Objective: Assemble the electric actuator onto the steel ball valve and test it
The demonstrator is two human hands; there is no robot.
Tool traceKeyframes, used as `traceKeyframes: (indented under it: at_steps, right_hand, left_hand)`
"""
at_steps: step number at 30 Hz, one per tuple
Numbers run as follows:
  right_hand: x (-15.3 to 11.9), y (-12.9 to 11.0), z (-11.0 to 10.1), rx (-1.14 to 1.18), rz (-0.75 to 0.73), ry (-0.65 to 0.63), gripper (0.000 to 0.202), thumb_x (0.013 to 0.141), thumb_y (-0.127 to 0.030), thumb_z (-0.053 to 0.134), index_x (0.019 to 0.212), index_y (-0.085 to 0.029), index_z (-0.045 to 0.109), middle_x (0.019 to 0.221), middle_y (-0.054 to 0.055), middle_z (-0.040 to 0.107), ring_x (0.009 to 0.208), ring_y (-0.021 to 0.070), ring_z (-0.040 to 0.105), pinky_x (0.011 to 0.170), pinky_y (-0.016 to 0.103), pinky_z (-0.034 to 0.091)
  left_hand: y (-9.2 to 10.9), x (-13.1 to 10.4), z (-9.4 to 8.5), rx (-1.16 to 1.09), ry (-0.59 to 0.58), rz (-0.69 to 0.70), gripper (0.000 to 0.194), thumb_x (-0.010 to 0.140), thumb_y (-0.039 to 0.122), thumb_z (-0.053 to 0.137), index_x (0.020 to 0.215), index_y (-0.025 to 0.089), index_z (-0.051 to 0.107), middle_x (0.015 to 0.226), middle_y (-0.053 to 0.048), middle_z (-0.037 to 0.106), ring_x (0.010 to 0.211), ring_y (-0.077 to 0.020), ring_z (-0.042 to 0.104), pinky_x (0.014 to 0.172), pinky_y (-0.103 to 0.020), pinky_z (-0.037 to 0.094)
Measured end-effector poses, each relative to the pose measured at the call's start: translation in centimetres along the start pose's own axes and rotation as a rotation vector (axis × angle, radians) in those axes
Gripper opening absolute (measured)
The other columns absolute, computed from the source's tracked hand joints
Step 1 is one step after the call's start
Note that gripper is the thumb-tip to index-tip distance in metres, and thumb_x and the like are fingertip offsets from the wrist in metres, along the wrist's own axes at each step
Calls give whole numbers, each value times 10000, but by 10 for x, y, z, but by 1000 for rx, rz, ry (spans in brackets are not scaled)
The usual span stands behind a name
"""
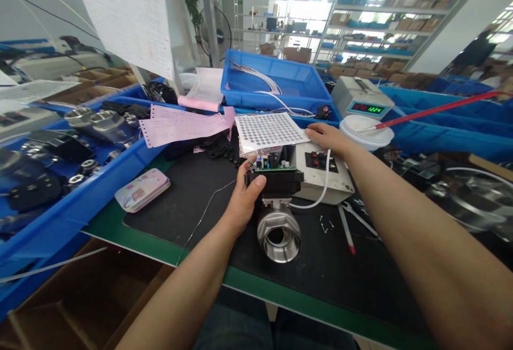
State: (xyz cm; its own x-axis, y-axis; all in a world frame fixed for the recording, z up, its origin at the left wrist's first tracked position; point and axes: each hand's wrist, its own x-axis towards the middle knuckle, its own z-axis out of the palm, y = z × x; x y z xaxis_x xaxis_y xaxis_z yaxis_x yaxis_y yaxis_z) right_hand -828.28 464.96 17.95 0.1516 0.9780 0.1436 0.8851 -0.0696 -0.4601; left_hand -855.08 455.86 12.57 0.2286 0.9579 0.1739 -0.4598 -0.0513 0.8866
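My left hand (244, 195) is closed around the black housing of a motorized ball valve (279, 232). The valve's steel body hangs below the housing, its round bore facing me. On top, the housing is uncovered and a green circuit board (276, 166) with small components shows. Further back, my right hand (325, 137) has its fingers together at the right corner of a white sheet of round grey stickers (272, 130). Part of that sheet lies above a beige control box (326, 179) with black and red terminals, from which a white cable runs toward the valve.
Small screws (325, 224), a red-tipped tool (347, 230) and a wrench (363, 219) lie on the black mat. A patterned tin (142, 189) sits left, near a blue bin (100, 181) of valves. Behind stand a blue tray (276, 101), a power supply (360, 99) and a white tub (366, 133).
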Motion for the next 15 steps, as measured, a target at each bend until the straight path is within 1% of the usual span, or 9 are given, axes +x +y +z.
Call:
traceKeyframes:
  at_steps: [6,12,15]
  right_hand:
    - [-3,-1,-2,19,9,-2,472,879,-454,492,1233,-147,550,1300,123,539,1170,282,514,1015,418,372]
    - [-8,-6,-3,20,28,8,459,881,-439,500,1229,-145,552,1287,116,551,1153,277,524,1004,407,379]
    - [-9,-8,-4,15,35,7,447,885,-437,497,1222,-151,559,1280,114,557,1149,276,527,1001,401,380]
  left_hand:
    - [1,0,2,-7,13,-4,685,680,563,668,1244,239,453,1338,-62,500,1297,-289,384,1124,-424,207]
    - [0,0,3,-5,15,6,696,680,563,664,1248,224,450,1333,-70,500,1291,-280,393,1118,-399,223]
    - [0,0,3,6,28,11,670,681,572,657,1230,237,473,1323,-60,514,1283,-278,406,1116,-399,231]
